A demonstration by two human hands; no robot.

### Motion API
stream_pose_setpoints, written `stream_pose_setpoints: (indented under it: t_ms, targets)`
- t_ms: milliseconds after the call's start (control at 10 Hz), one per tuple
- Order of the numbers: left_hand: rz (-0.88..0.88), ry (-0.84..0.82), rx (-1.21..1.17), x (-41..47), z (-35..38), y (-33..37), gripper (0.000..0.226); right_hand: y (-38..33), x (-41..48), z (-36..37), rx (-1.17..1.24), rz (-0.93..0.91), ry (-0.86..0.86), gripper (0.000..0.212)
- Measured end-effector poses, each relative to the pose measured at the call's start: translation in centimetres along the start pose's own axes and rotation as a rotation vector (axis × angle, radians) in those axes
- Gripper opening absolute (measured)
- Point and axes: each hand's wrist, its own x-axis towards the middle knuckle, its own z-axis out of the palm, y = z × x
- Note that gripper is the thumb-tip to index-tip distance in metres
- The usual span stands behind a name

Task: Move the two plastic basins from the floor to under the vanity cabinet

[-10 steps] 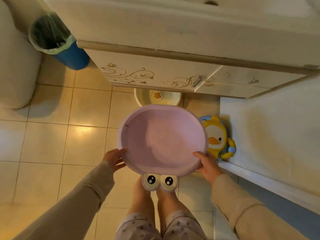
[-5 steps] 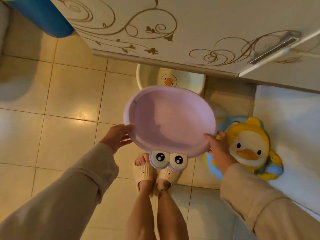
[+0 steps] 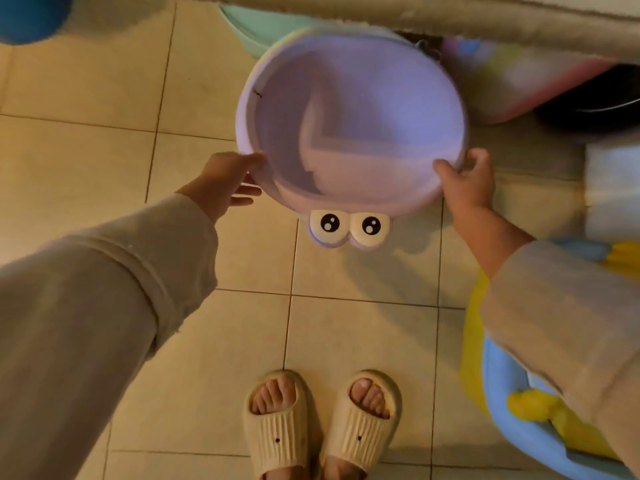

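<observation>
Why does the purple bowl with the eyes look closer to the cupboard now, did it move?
Yes. The purple basin moved forward toward the vanity cabinet; its far rim now reaches the cabinet's bottom edge.

beige tiled floor (image 3: pixel 86 168), warm dim light

The lilac plastic basin (image 3: pixel 349 123) with two cartoon eyes on its near rim hangs above the tiled floor, mouth up and tipped slightly, its far rim reaching the vanity cabinet's bottom edge (image 3: pixel 450 19). It's empty inside. The second basin is hidden from view.
</observation>
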Motion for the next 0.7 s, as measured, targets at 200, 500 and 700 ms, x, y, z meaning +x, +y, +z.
stream_pose_setpoints:
  t_ms: [200, 500, 700]
  targets:
    - [0.174, 0.127, 0.304, 3.6, 0.3, 0.2, 0.028, 0.6, 2.6, 1.7, -0.172, -0.086, 0.014, 0.053]
    - [0.354, 0.26, 0.777, 4.3, 0.5, 0.3, 0.047, -0.1, 3.2, 2.1, -0.507, -0.164, 0.002, 0.062]
    - [0.256, 0.155, 0.717, -1.0, 0.5, -0.7, 0.032, 0.1, -1.2, -0.7, -0.368, -0.035, -0.148, 0.063]
